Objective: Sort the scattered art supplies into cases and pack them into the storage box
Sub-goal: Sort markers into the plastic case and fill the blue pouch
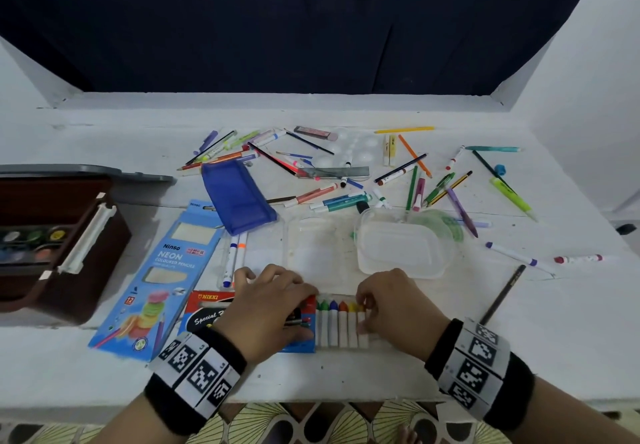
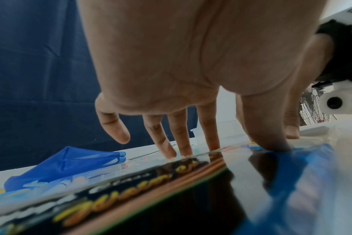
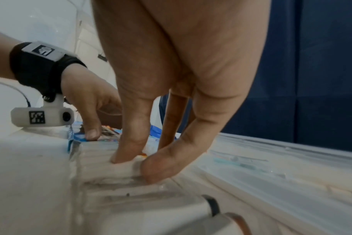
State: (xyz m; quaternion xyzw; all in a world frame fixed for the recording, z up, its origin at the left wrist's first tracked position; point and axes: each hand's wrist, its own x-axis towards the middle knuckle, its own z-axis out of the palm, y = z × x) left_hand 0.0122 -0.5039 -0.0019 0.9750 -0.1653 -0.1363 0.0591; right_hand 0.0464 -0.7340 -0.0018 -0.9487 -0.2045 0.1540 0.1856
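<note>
Near the bench's front edge our left hand [image 1: 268,308] presses flat-fingered on the crayon box [image 1: 204,308] to steady it, so our right hand [image 1: 391,305] can pinch an end crayon [image 1: 362,329] in the row.

The left hand [image 1: 273,301] covers most of the crayon box [image 1: 207,308], its label only half readable. In the left wrist view that print smears into blur along the bottom edge. At the far left of the head view, the brown paint case [image 1: 65,242] runs off the frame. The right hand [image 1: 391,301] hides the last crayon [image 1: 362,331], possibly yellow.
</note>
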